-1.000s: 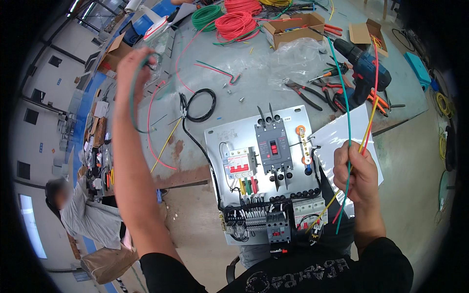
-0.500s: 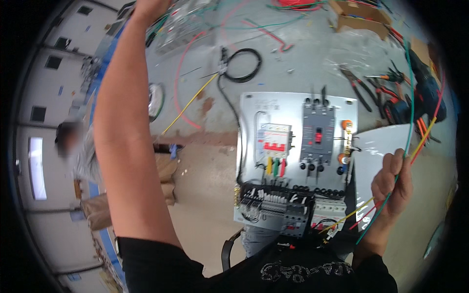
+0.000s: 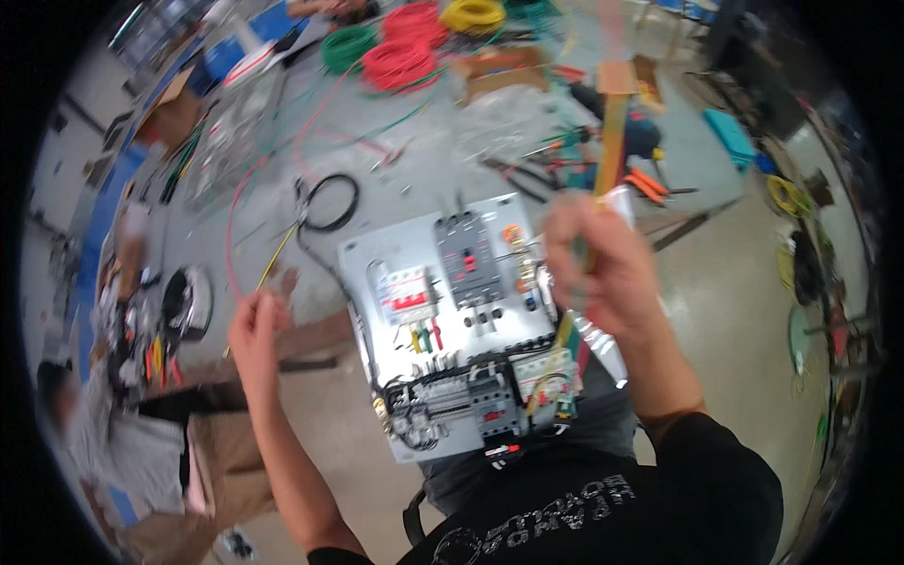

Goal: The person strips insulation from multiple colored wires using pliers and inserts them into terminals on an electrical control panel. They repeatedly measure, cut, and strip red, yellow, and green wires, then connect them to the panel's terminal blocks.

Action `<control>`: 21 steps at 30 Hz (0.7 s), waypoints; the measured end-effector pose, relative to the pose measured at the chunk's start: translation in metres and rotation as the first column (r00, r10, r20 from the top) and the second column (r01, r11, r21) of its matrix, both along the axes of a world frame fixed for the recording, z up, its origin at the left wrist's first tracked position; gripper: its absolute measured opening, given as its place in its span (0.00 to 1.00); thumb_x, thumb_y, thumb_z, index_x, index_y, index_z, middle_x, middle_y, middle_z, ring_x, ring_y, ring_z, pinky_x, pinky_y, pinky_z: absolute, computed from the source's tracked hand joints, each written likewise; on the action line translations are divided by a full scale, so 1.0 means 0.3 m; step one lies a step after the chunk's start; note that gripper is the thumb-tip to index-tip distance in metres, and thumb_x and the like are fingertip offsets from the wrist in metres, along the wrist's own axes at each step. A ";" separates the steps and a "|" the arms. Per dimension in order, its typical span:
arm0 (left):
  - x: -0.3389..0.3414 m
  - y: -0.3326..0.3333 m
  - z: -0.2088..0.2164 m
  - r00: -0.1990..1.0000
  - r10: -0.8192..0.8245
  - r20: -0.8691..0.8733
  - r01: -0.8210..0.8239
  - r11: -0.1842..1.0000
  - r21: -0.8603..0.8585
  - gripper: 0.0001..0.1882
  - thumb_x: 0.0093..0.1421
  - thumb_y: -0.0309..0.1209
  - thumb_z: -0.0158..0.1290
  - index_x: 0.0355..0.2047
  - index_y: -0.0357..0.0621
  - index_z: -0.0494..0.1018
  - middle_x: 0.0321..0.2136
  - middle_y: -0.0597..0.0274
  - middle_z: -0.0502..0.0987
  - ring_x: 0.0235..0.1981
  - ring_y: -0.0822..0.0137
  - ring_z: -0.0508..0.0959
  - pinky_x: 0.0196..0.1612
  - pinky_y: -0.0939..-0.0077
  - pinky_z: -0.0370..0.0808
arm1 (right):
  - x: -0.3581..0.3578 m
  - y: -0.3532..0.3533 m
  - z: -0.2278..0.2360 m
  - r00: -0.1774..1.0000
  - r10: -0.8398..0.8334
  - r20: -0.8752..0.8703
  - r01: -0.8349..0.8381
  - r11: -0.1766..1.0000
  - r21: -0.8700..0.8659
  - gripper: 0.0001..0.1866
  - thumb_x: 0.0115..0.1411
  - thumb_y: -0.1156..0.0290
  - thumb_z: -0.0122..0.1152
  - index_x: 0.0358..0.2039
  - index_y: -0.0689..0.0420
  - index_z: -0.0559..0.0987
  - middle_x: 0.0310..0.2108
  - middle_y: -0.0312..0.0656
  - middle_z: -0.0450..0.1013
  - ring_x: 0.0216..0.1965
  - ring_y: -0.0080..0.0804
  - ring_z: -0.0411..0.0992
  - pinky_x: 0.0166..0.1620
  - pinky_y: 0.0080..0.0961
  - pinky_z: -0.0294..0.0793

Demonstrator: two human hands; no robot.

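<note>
My right hand (image 3: 603, 259) is closed around a bundle of yellow, red and green wires (image 3: 614, 132), smeared by motion. The wires rise above the fist, and their lower ends (image 3: 565, 330) hang beside the panel. My left hand (image 3: 256, 325), fingers curled together, is at the table's near edge. A loose red wire (image 3: 231, 226) runs up to these fingers; whether they hold it is hidden. Between my hands, a metal mounting panel (image 3: 363, 254) rests tilted over my lap. It carries a grey circuit breaker (image 3: 468, 259), a white breaker with red levers (image 3: 407, 294) and a contactor (image 3: 492, 400).
On the grey table (image 3: 424, 169) lie a black cable coil (image 3: 334, 202), pliers (image 3: 523, 174) and clear plastic (image 3: 508, 118). Red (image 3: 400, 61), green (image 3: 348, 49) and yellow (image 3: 473, 14) wire coils are at the back, near a cardboard box (image 3: 499, 71). Another person (image 3: 122, 443) is at the left.
My left hand has come back from the far left of the table to its near edge. My right hand has lifted the wires beside the panel. The view has swung to the right.
</note>
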State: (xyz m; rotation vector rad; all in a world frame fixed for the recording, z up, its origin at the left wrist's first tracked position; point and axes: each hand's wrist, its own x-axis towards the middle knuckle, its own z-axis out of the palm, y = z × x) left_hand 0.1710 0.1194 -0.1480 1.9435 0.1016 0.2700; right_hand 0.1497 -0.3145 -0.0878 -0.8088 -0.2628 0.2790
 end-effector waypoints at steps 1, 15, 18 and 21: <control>-0.079 -0.144 0.047 0.998 -0.062 0.007 0.062 0.997 -0.041 0.22 0.70 0.43 0.52 0.50 0.35 0.76 0.37 0.61 0.80 0.38 0.72 0.78 0.44 0.76 0.76 | 0.001 0.052 0.040 0.998 0.034 -0.049 -0.035 0.999 -0.022 0.15 0.73 0.56 0.49 0.39 0.54 0.73 0.24 0.37 0.70 0.13 0.13 0.50 0.16 0.14 0.50; -0.496 -0.610 0.118 0.692 -0.716 -0.092 0.273 0.377 -0.885 0.23 0.76 0.42 0.39 0.58 0.35 0.66 0.26 0.63 0.70 0.18 0.74 0.68 0.23 0.78 0.71 | -0.082 0.303 0.013 0.996 0.039 0.076 -0.017 0.964 -0.266 0.18 0.75 0.54 0.44 0.35 0.55 0.72 0.30 0.39 0.75 0.25 0.22 0.68 0.30 0.19 0.69; -0.566 -0.634 0.126 0.683 -0.729 -0.036 0.184 0.220 -0.958 0.27 0.76 0.47 0.34 0.55 0.34 0.66 0.23 0.62 0.67 0.13 0.75 0.62 0.16 0.79 0.65 | -0.134 0.291 0.019 0.984 0.061 0.167 0.004 0.931 -0.365 0.19 0.74 0.54 0.46 0.33 0.56 0.73 0.32 0.37 0.75 0.32 0.21 0.70 0.38 0.20 0.71; -0.675 -0.651 0.083 0.667 -0.740 -0.088 0.147 0.246 -0.958 0.25 0.76 0.48 0.34 0.48 0.36 0.67 0.21 0.62 0.65 0.12 0.75 0.61 0.14 0.79 0.62 | -0.272 0.251 -0.018 0.974 0.147 0.171 -0.053 0.887 -0.459 0.18 0.74 0.56 0.48 0.33 0.57 0.73 0.32 0.37 0.75 0.32 0.21 0.70 0.40 0.21 0.71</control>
